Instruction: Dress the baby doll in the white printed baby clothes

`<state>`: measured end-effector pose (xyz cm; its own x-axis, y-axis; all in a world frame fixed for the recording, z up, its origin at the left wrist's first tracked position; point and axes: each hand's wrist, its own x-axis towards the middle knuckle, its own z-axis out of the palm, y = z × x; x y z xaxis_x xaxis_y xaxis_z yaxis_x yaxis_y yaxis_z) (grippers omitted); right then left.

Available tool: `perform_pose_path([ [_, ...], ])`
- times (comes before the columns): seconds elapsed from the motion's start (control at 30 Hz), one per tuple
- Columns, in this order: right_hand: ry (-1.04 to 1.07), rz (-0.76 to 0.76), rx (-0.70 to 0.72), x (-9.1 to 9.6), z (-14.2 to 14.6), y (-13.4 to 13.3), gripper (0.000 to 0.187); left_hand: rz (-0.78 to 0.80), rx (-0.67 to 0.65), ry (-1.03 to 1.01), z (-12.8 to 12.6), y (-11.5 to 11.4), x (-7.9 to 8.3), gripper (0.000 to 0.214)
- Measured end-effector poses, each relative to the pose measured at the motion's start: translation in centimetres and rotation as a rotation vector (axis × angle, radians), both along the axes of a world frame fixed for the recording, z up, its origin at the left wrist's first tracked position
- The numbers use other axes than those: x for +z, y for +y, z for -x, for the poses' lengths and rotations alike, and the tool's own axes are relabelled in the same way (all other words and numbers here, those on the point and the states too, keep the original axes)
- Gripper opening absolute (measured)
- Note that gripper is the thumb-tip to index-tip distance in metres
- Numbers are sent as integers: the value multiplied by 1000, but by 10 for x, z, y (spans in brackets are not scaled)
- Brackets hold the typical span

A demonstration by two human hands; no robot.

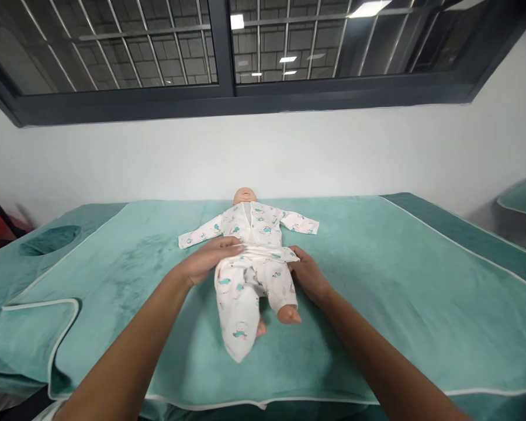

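A baby doll (244, 195) lies on its back, head toward the wall, in a white printed long-sleeved top (267, 225) with the arms spread. Matching white trousers (239, 292) are on its legs. One foot (289, 314) sticks out of the leg on the right; the longer, pointed leg on the left hangs past the other foot, which shows partly beside it. My left hand (214, 255) is closed on the waistband's left side, its fingers over the cloth. At the right side, my right hand (307, 273) pinches the waistband edge, some fingers hidden beneath it.
A green plush cover (386, 292) with white piping spreads over the bed, its left corner folded back. At the left, the bed has a face hole (50, 240). Behind stand a white wall (263, 152) and a dark-framed window (228, 102). A red and black item (0, 228) sits at the left edge.
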<state>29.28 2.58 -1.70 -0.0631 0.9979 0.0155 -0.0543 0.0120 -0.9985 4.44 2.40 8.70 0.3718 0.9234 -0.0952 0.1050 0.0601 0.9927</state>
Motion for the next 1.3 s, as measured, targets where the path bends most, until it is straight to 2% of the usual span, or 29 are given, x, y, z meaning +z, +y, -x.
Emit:
perform_pose_path([
  [0.13, -221, -53, 91, 9, -5, 2, 19, 57, 82, -40, 11, 4, -15, 33],
  [0.23, -389, -179, 87, 34, -3, -6, 26, 60, 163, -125, -1, 3, -23, 38],
  [0.3, -421, -299, 142, 58, 3, -13, 36, 67, 195, -283, -14, 0, -20, 38],
  [0.33, -429, -328, 214, 70, 8, -16, 39, 73, 200, -362, -21, -1, -17, 39],
  [0.43, -454, -269, 445, 101, 26, -16, 42, 94, 196, -466, -38, -5, -4, 41],
  [0.5, -458, -239, 494, 111, 35, -8, 40, 76, 227, -439, -42, -7, 2, 42],
  [0.6, -353, -170, 489, 113, 38, 7, 31, 15, 255, -327, -33, -11, 1, 44],
  [0.63, -277, -127, 490, 111, 37, 11, 29, 2, 210, -273, -27, -12, -1, 44],
  [0.73, -17, -15, 466, 102, 36, 17, 22, 21, -54, -110, -12, -19, -8, 41],
  [0.77, 62, 18, 451, 99, 37, 18, 22, 32, -103, -103, -9, -20, -10, 41],
  [0.83, 175, 75, 420, 93, 43, 18, 24, 51, -61, -195, -10, -21, -15, 46],
  [0.93, 193, 106, 435, 86, 50, 15, 35, 73, 120, -449, -20, -17, -20, 52],
  [1.03, 21, 93, 576, 85, 51, 12, 44, 102, 220, -545, -30, -10, -24, 56],
  [1.13, -212, 122, 708, 88, 48, 8, 47, 127, 314, -484, -31, -8, -27, 57],
  [1.2, -190, 121, 682, 90, 46, 7, 47, 142, 299, -406, -25, -10, -29, 55],
  [1.3, 36, 110, 566, 86, 47, 8, 49, 162, 74, -267, -12, -18, -28, 50],
])
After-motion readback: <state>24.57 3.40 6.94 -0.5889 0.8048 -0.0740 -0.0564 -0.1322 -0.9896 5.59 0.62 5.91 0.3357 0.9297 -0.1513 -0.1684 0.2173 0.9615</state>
